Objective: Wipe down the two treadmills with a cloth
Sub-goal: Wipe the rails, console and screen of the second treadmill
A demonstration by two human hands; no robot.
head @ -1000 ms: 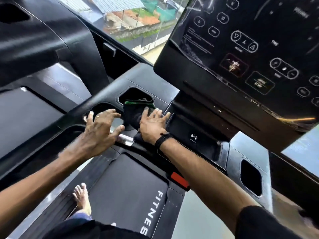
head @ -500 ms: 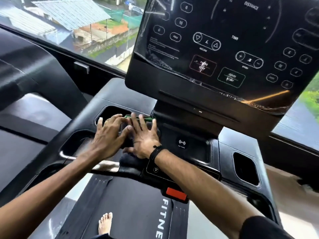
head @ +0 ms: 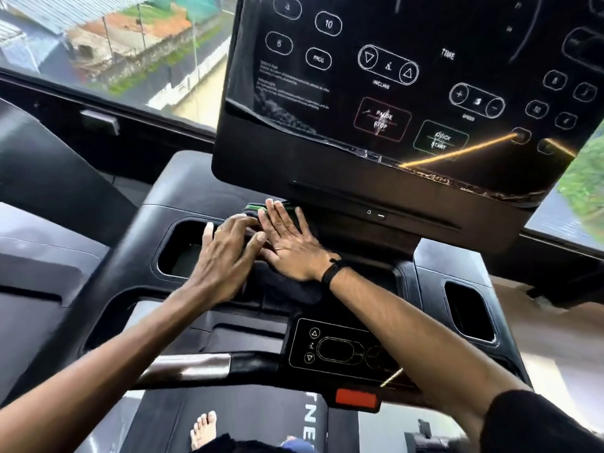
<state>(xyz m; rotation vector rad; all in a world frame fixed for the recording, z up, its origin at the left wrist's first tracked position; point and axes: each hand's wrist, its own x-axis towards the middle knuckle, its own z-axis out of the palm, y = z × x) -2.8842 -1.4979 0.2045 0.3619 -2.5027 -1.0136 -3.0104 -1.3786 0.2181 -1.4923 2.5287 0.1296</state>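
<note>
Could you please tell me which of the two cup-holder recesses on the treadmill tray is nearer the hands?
The left recess: the left hand reaches across its right edge, while the right recess lies clear of both hands, beyond the right hand.

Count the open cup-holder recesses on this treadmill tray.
2: left recess beside the left hand; right recess at the tray's right edge. More may hide under the hands.

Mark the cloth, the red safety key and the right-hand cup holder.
cloth (head: 294, 291): head view, dark fold below the right hand's wrist.
red safety key (head: 356, 397): head view, middle of its red face.
right-hand cup holder (head: 469, 310): head view, dark inside of the recess.
</note>
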